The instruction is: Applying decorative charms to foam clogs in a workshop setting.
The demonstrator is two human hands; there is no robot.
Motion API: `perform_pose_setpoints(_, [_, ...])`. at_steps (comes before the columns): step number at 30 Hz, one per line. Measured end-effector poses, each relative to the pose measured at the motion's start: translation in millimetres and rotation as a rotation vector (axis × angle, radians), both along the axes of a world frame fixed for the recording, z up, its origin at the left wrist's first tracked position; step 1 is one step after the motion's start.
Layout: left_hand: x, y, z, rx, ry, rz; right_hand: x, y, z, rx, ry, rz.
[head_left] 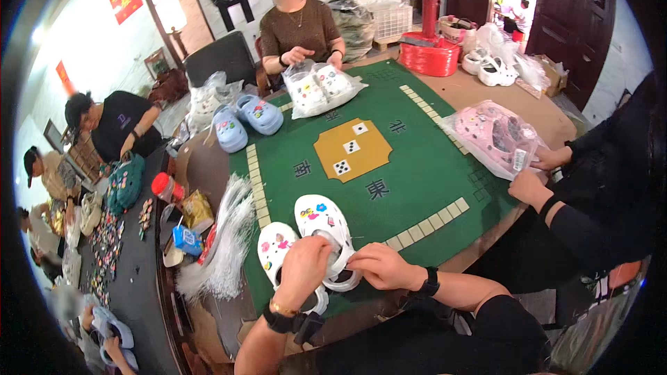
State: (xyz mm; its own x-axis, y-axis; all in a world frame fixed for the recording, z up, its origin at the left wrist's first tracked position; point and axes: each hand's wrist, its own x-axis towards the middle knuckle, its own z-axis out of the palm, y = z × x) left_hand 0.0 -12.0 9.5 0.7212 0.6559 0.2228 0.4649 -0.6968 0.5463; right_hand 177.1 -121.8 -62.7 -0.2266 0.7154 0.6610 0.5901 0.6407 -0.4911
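A pair of white clogs with colourful charms lies on the green mat, close in front of me. My left hand (304,267) reaches over the left clog (271,237). Its fingers are pinched at the opening of the right clog (314,212), beside a greyish, shiny piece (329,239) inside it; what they grip is hidden. My right hand (382,265) is closed too, its fingertips pinching the right edge of that same clog near the heel strap. Both heels are partly covered by my hands.
Blue clogs (262,114) stand at the mat's far left. A bundle of white ties (226,243) lies left of my clogs. Across, a person handles bagged white clogs (314,94); at right, another's hands hold bagged pink clogs (486,128). Red strapping (429,57) sits behind.
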Motion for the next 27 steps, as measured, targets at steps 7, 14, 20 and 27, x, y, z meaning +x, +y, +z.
perform_pose_setpoints(7, [-10,-19,12,0.007,-0.222,0.096,-16,9,33,-0.213,0.459,-0.194])
perform_pose_setpoints(14, [-9,-23,18,-0.254,-0.261,0.158,-37,24,40,-0.453,0.599,-0.122])
perform_pose_setpoints(20, [-21,-18,11,-0.355,-0.489,0.106,-41,29,49,-0.48,0.683,-0.157])
perform_pose_setpoints(27, [-23,-21,4,-0.393,-0.466,0.096,-49,27,55,-0.414,0.562,-0.207])
